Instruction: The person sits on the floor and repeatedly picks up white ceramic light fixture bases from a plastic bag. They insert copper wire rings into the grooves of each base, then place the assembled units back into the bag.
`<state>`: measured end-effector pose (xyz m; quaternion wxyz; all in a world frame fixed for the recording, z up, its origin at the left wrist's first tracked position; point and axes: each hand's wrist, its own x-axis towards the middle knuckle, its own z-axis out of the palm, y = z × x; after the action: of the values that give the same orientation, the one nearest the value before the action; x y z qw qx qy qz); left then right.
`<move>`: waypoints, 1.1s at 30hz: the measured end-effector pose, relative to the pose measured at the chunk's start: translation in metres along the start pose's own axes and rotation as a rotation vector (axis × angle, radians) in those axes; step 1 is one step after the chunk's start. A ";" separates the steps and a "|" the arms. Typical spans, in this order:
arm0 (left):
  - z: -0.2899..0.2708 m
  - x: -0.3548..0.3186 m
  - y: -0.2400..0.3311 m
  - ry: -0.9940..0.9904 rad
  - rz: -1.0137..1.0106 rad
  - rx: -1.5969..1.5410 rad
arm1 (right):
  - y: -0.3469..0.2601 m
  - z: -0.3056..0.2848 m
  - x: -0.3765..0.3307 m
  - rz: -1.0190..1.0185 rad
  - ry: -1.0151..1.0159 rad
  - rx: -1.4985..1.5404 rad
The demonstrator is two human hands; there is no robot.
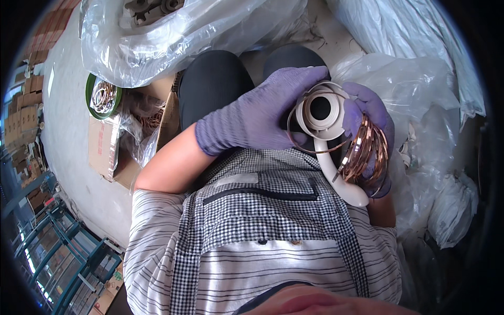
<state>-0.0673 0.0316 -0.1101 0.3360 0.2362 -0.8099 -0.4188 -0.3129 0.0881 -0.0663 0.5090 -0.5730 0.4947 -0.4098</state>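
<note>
My left hand (262, 110), in a purple knitted glove, is closed on the left side of a white plastic part (341, 181). The part has a stepped round collar with a dark opening and a curved, handle-like arm running down to the right. A thin copper-coloured ring (292, 143) loops around the collar, its left side by my left fingers. My right hand (382, 113), gloved the same, holds a bundle of shiny copper-coloured rings (365, 149), and its fingertips are at the collar's right edge. Part of that hand is hidden behind the rings.
Left of my knees stands an open cardboard box (126, 173) with plastic film and copper-coloured pieces. A green round container (94, 107) on it holds metal rings. A clear plastic bag (184, 44) lies ahead, with more plastic bags (441, 152) at right. Teal metal frames (68, 252) stand far left.
</note>
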 end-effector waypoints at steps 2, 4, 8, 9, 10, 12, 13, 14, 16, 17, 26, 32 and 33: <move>-0.003 -0.007 0.000 0.001 -0.133 -0.299 | 0.011 -0.007 -0.005 0.032 -0.067 0.173; -0.002 -0.009 0.007 0.050 -0.249 -0.540 | 0.004 -0.003 0.001 -0.047 -0.066 0.354; 0.007 -0.012 0.020 0.212 -0.376 -0.705 | 0.013 0.003 0.013 -0.126 0.025 0.214; 0.007 -0.011 0.019 0.269 -0.404 -0.903 | 0.018 0.006 0.013 -0.187 0.077 0.096; 0.007 -0.010 0.019 0.325 -0.432 -1.101 | 0.018 0.005 0.012 -0.179 0.109 0.026; 0.005 -0.005 0.026 0.317 -0.426 -0.882 | 0.017 0.003 0.009 -0.156 0.167 -0.115; 0.010 -0.001 0.032 0.314 -0.443 -0.626 | 0.015 0.006 0.011 -0.205 0.198 -0.237; 0.016 0.003 0.033 0.307 -0.452 -0.371 | 0.019 0.001 0.008 -0.203 0.186 -0.291; 0.025 0.007 0.022 0.474 -0.341 -0.141 | 0.024 -0.005 0.011 -0.220 0.143 -0.385; 0.025 0.007 0.022 0.479 -0.356 -0.083 | 0.024 -0.004 0.016 -0.336 0.184 -0.509; 0.014 0.017 0.000 0.423 -0.132 0.074 | 0.029 0.019 0.014 0.035 0.186 -0.018; 0.005 0.005 0.007 0.365 -0.255 -0.018 | 0.025 0.019 0.013 0.224 0.117 0.231; 0.007 0.001 0.009 0.383 -0.266 -0.037 | 0.021 0.019 0.015 0.230 0.074 0.263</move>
<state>-0.0739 0.0396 -0.1058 0.4297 0.4099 -0.6851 -0.4219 -0.2951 0.0769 -0.0904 0.6043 -0.4258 0.5176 -0.4308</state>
